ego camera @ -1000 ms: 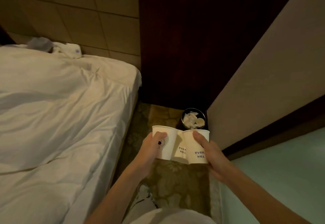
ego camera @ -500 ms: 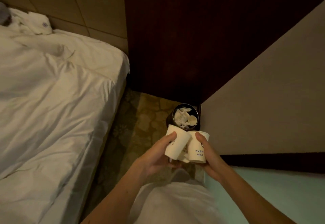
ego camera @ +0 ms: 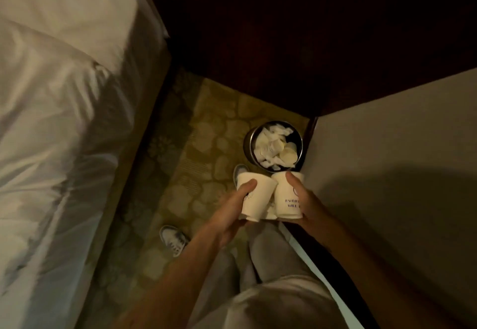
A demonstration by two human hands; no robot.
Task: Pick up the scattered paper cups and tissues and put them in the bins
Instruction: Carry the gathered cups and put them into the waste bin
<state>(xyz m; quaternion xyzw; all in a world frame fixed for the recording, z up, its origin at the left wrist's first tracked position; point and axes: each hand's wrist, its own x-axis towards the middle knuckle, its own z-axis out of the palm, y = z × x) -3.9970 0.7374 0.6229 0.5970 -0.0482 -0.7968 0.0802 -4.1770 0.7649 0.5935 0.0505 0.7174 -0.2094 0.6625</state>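
Observation:
My left hand [ego camera: 232, 209] grips a white paper cup [ego camera: 258, 197], its thumb over the rim. My right hand [ego camera: 307, 204] holds a second white paper cup [ego camera: 285, 199] with blue lettering. The two cups touch side by side, and a bit of white tissue [ego camera: 269, 213] shows between their bases. Just beyond them on the floor stands a round metal bin [ego camera: 249, 145] in the corner, holding crumpled tissues and cups [ego camera: 273, 145]. Both hands hover just short of the bin's near rim.
A bed with white sheets [ego camera: 64, 122] fills the left side. A dark wooden panel [ego camera: 284, 31] closes the far end, and a beige wall [ego camera: 387, 173] runs along the right. Patterned carpet [ego camera: 201, 153] forms a narrow aisle. My shoes [ego camera: 173, 241] and grey trousers show below.
The view has tilted down and moved closer to the bin, which now looks larger. Both hands still hold their cups together, now nearer the bin's rim.

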